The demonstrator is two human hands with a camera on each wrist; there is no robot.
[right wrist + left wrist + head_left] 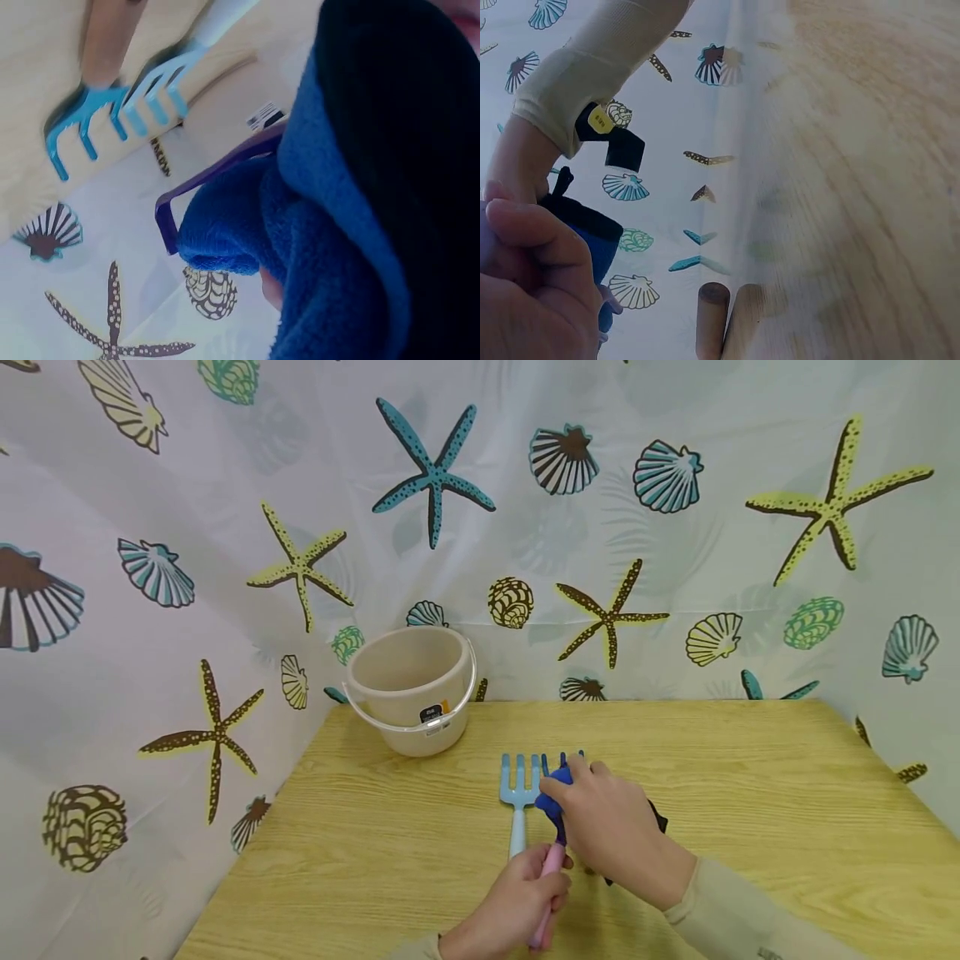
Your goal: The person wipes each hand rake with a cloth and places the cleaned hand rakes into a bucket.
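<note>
My left hand (pixel 517 893) grips the pink handle of a garden hand tool (pixel 551 864), its purple head pointing away from me. My right hand (pixel 611 818) holds a blue cloth (pixel 553 789) wrapped over that head. From the right wrist, the plush cloth (pixel 330 262) shows a black side, and a bent purple prong (pixel 217 169) sticks out of it; the rest of the head is covered. Just beyond lies a light blue fork (pixel 518 793). Beside it is a teal rake (pixel 90 105) with a wooden handle, mostly hidden by my right hand in the head view.
A beige bucket (pixel 420 727) with a hanging handle stands at the table's back left. The wood-grain table (pixel 750 793) ends against a curtain (pixel 480 510) printed with starfish and shells, which also encloses both sides.
</note>
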